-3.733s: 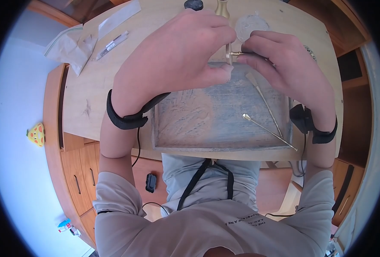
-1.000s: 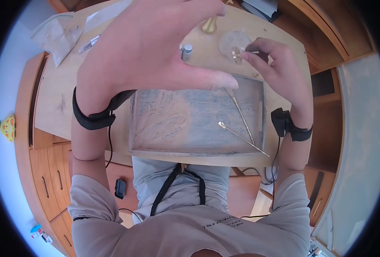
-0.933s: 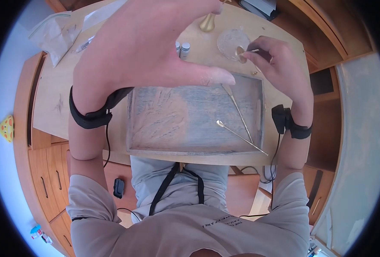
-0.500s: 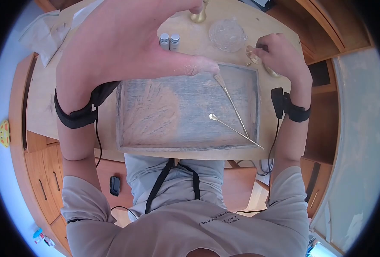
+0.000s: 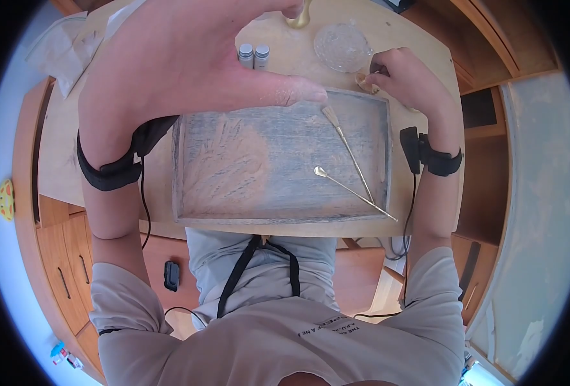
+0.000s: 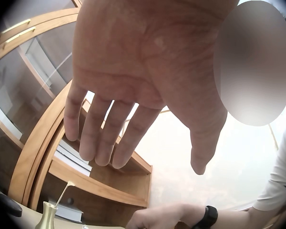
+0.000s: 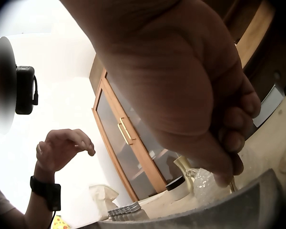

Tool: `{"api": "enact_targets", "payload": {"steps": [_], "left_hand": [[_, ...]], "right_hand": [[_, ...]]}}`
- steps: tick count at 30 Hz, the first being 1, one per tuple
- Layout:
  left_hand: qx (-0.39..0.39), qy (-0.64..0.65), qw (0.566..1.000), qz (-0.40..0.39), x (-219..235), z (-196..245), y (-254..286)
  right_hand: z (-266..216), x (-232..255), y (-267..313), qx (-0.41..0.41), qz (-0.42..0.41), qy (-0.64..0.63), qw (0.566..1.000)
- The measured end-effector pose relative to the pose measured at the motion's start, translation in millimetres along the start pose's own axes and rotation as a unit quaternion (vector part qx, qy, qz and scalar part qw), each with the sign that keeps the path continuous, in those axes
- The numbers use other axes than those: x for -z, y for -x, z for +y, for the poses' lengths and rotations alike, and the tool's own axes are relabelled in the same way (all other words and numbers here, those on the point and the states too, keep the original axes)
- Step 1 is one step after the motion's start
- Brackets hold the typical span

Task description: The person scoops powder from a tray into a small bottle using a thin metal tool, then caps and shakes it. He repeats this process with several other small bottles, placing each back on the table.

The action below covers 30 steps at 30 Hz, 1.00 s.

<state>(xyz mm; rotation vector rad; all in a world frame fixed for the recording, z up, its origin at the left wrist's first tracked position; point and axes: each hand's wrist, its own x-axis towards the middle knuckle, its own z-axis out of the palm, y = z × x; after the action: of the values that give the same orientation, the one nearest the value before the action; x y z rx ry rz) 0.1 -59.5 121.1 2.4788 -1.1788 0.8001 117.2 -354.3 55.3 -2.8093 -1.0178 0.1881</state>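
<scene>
My left hand point(image 5: 188, 64) is raised over the back left of a shallow grey wooden tray point(image 5: 177, 174), fingers straight, thumb apart, palm bare in the left wrist view. At the tray's back right corner, my right hand point(image 5: 408, 74) pinches a small round gold-coloured piece point(image 5: 364, 82) with a short stem, low by the table. Only a sliver of this gold piece point(image 7: 232, 185) shows under the fingertips in the right wrist view. Inside the tray, brownish powder point(image 5: 227, 161) covers the left half. A small gold-handled brush point(image 5: 340, 136) and a thin gold spoon point(image 5: 356, 192) lie at the right.
Behind the tray stand two small capped vials point(image 5: 261, 56), a clear patterned glass dish point(image 5: 343, 48) and a gold vase point(image 5: 298, 18). A zip bag point(image 5: 66, 55) lies at the far left. The spoon's handle sticks out over the tray's front rim.
Both hands were at the gold piece 3.7 seconds ago; the left has let go and opened. My right hand has carried it to the right and lowered it beside the tray. The head view has shifted.
</scene>
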Motion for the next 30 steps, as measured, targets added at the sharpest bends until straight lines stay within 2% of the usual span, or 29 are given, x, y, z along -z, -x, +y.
{"api": "enact_targets", "payload": {"steps": [8, 13, 22, 30], "left_hand": [[0.010, -0.008, 1.000, -0.013, 2.5, 2.9, 0.8], [0.014, -0.004, 1.000, 0.009, -5.2, 3.2, 4.1], [0.019, 0.012, 0.999, -0.036, 2.9, 2.8, -1.4], [0.022, 0.013, 0.999, -0.046, 2.5, 1.2, 0.4]], "right_hand": [[-2.8, -7.6, -3.1, 0.021, 0.018, 0.014, 1.000], [-8.2, -5.6, -1.3, 0.015, 0.023, 0.016, 0.999], [-8.8, -7.0, -2.2, 0.012, 0.013, 0.017, 1.000], [-10.4, -7.8, -3.0, 0.015, 0.013, 0.016, 1.000]]}}
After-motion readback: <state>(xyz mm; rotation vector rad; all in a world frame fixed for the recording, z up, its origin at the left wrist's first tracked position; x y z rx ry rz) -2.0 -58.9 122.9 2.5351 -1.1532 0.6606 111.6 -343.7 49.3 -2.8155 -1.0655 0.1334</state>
